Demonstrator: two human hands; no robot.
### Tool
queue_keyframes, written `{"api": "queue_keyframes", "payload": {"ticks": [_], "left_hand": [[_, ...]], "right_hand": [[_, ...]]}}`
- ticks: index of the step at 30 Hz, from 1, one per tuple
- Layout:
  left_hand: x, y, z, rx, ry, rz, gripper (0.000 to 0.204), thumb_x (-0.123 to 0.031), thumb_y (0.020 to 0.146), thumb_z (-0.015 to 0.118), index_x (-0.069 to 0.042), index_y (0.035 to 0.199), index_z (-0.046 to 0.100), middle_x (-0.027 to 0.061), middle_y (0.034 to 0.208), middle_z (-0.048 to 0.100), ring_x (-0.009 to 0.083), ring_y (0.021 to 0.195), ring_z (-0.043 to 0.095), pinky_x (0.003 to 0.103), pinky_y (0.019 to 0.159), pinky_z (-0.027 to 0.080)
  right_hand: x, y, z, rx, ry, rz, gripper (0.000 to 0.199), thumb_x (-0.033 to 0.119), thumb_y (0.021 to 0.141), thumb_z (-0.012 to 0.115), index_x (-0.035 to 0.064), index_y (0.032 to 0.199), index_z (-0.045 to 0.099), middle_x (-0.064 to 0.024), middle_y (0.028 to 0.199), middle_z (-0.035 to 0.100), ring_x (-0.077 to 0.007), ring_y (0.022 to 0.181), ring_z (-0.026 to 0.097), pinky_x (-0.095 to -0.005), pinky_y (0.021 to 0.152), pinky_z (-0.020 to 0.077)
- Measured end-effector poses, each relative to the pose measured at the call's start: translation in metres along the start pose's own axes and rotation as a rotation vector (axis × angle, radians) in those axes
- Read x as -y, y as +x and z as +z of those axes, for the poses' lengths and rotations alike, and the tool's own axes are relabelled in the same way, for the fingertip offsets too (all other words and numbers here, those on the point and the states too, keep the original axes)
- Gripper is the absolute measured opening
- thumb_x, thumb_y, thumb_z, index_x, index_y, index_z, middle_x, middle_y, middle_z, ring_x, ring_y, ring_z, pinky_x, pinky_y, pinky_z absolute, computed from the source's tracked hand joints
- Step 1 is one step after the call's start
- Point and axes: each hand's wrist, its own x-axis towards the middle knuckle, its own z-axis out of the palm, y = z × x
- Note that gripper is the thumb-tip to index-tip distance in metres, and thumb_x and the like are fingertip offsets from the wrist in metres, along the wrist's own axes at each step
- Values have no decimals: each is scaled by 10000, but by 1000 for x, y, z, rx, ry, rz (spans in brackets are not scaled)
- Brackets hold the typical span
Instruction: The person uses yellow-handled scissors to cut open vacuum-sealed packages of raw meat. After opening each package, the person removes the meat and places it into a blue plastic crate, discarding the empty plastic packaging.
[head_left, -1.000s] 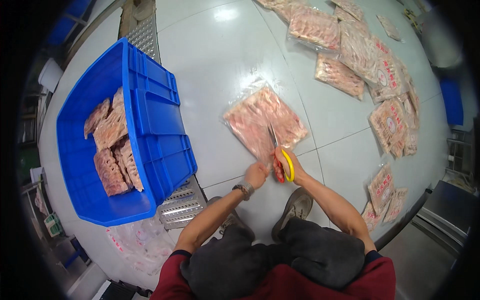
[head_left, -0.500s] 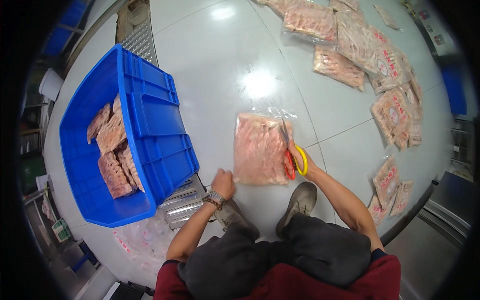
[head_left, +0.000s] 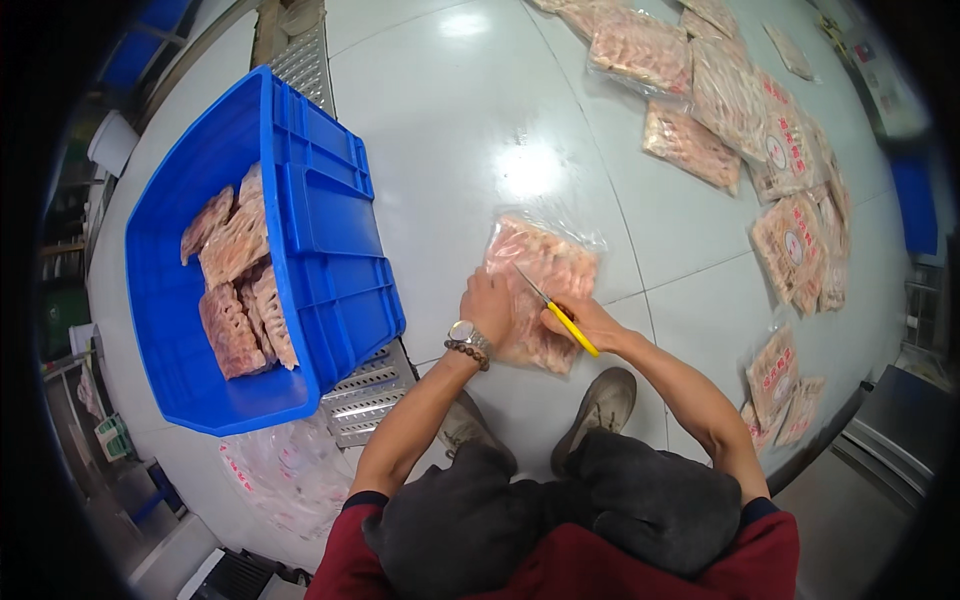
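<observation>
A clear plastic bag of frozen pink meat (head_left: 530,243) lies on the floor tiles between my feet and the bright reflection. At its left side my left hand (head_left: 487,303) is closed on the bag's edge, with a watch and a beaded bracelet on the wrist. My right hand (head_left: 582,322) grips yellow-handled scissors (head_left: 570,327) over the bag. Their metal blades point up and left across the meat, close to my left fingers. From this angle I cannot tell whether the blades have gone through the plastic.
A blue plastic crate (head_left: 340,290) on the left holds several unwrapped meat slabs (head_left: 235,240). More bagged meat (head_left: 735,90) is heaped at the far right, with further packs (head_left: 775,375) nearer. Crumpled plastic bags (head_left: 285,470) lie below the crate, beside a perforated metal drain cover (head_left: 365,400).
My left hand has moved up and right onto the bag's edge. The scissors have swung left and lower over the meat, and the bag now lies slightly turned.
</observation>
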Motion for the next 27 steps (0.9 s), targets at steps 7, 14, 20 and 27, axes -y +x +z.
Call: {"api": "queue_keyframes", "payload": {"ticks": [7, 14, 20, 27], "left_hand": [[17, -1, 27, -105, 172, 61, 293, -102, 816, 628, 49, 1059, 563, 312, 1192, 561, 433, 1001, 601, 450, 870, 556], [21, -4, 13, -227, -103, 196, 403, -66, 835, 601, 88, 1202, 539, 312, 1150, 605, 427, 1021, 621, 482, 887, 532], [55, -6, -1, -68, -479, -94, 421, -95, 855, 628, 17, 1253, 551, 255, 1053, 645, 370, 942, 648, 466, 811, 515], [30, 5, -27, -389, 17, 119, 601, -129, 809, 722, 1, 1348, 489, 237, 1242, 553, 369, 1075, 573, 447, 889, 484]], "right_hand": [[13, -2, 11, -11, 197, 10, 524, 577, 990, 526, 58, 971, 590, -34, 655, 534, -118, 495, 511, -282, 465, 412], [1, 44, 16, -214, 57, -249, 495, 549, 1006, 518, 63, 960, 602, -34, 660, 550, -120, 455, 495, -279, 426, 395], [14, 62, -9, 31, 635, 258, 638, 637, 992, 472, 13, 1007, 607, -54, 665, 554, -134, 444, 504, -280, 396, 414], [-15, -30, -11, 49, 551, 289, 588, 614, 1013, 438, 46, 1047, 585, -37, 655, 567, -132, 454, 524, -265, 443, 409]]}}
